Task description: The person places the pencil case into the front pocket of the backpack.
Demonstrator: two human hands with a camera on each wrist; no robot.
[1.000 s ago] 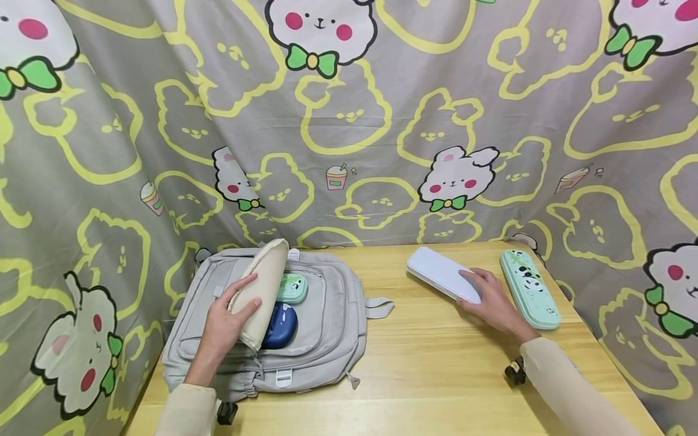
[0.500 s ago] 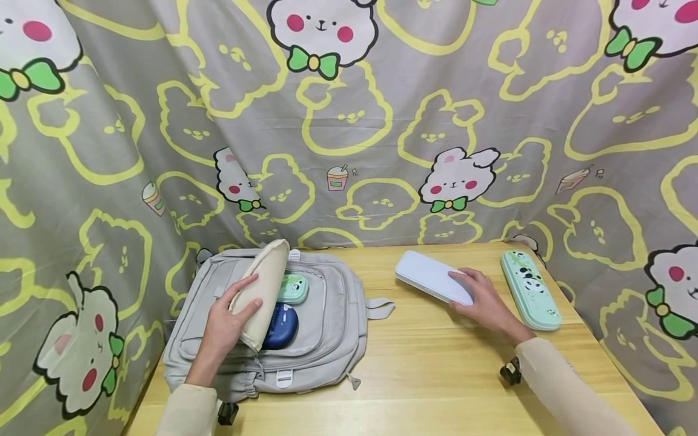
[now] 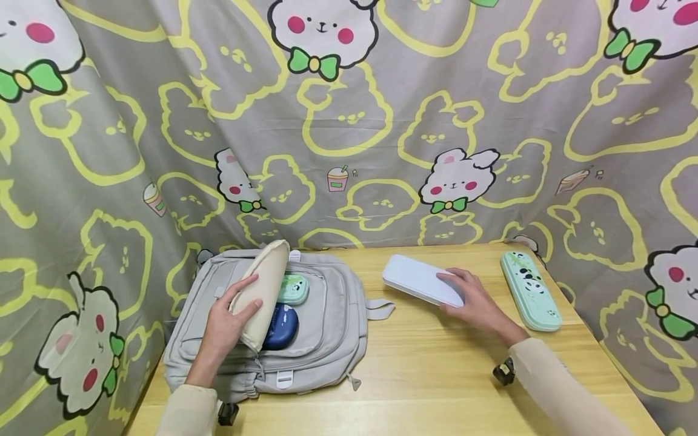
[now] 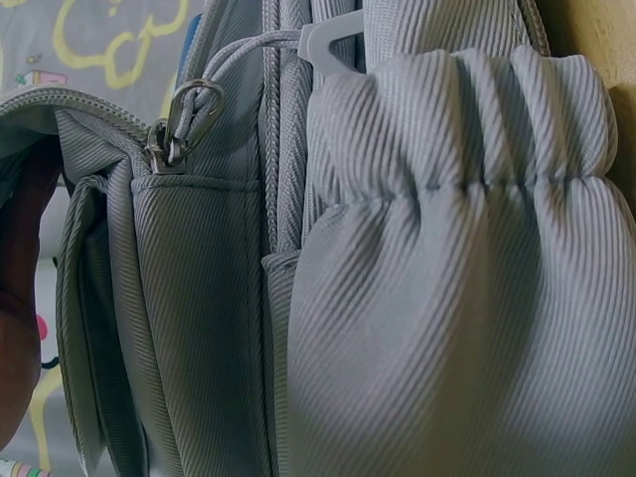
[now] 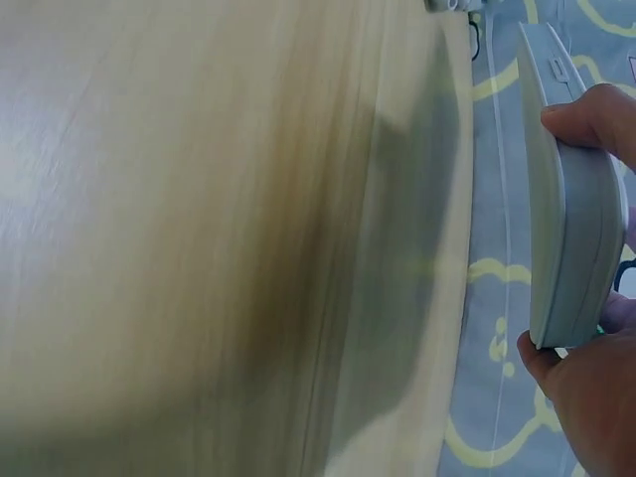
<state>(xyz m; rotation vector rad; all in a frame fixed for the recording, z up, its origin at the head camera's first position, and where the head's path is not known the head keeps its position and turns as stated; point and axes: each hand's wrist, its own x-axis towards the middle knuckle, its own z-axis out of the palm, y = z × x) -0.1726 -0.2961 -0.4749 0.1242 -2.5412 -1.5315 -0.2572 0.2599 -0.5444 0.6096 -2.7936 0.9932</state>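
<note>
A grey backpack lies on the table at the left of the head view. My left hand grips its front pocket flap, holding it raised so the beige lining shows. Inside that pocket are a green panda-print case and a dark blue rounded case, both partly covered by the flap. My right hand holds a pale lavender-white pencil case by its right end, thumb on one side and fingers on the other. In the right wrist view this pencil case is raised off the table, its shadow falling on the wood.
Near the table's right edge lies a mint green panda pencil case. A strap sticks out from the backpack toward the middle of the wooden table. The left wrist view shows a gathered side pocket and a zipper pull. Patterned curtain surrounds the table.
My right hand has carried the pale pencil case leftward, toward the backpack and away from the mint case. The left hand keeps the flap raised in the same place.
</note>
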